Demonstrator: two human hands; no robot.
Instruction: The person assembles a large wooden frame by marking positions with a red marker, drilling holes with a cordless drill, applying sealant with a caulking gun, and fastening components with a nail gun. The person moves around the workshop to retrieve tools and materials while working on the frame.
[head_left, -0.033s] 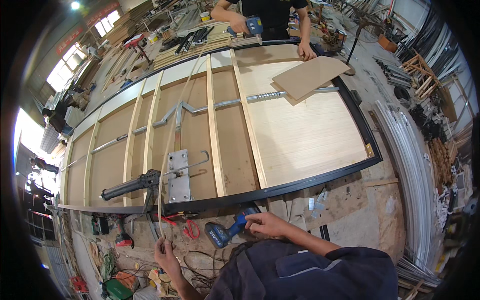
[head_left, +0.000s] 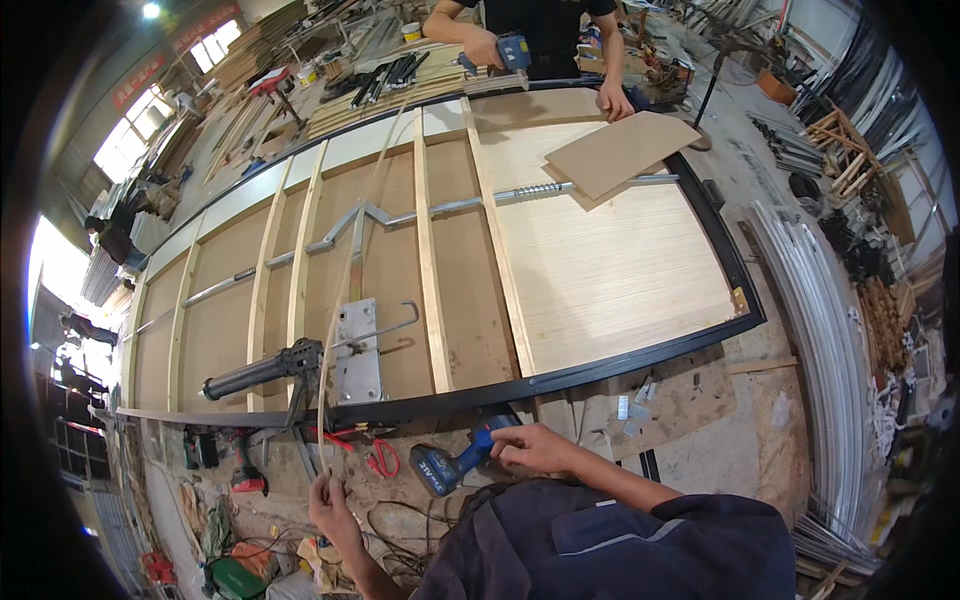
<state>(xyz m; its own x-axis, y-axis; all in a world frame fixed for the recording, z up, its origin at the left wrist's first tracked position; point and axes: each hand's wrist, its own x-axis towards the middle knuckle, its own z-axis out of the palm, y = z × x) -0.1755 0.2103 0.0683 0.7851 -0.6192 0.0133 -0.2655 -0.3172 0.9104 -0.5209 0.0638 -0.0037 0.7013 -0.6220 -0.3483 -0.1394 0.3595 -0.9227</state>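
My left hand [head_left: 335,508] is closed on the near end of a long thin wooden strip [head_left: 340,262]. This strip slants across a large dark-framed panel [head_left: 640,355] to its far side. My right hand [head_left: 535,448], fingers curled, grips a blue cordless drill [head_left: 455,458] by its head end, just off the panel's near edge. On the panel, near the strip, lie a black caulking gun [head_left: 262,372] and a metal plate [head_left: 358,350] with a bent rod handle [head_left: 405,318]. Part of the drill is hidden behind my fingers.
Opposite, a co-worker's hand [head_left: 482,48] holds another blue power tool [head_left: 513,52]; the other rests near a brown board [head_left: 622,155]. Wooden battens [head_left: 427,250] cross the panel. Red-handled pliers [head_left: 382,460] and a green-and-red drill [head_left: 247,470] lie below. Metal lengths [head_left: 800,330] lie right.
The strip's near part has shifted very slightly to the right. The co-worker's power tool has moved a little to the right. My hands look almost unchanged.
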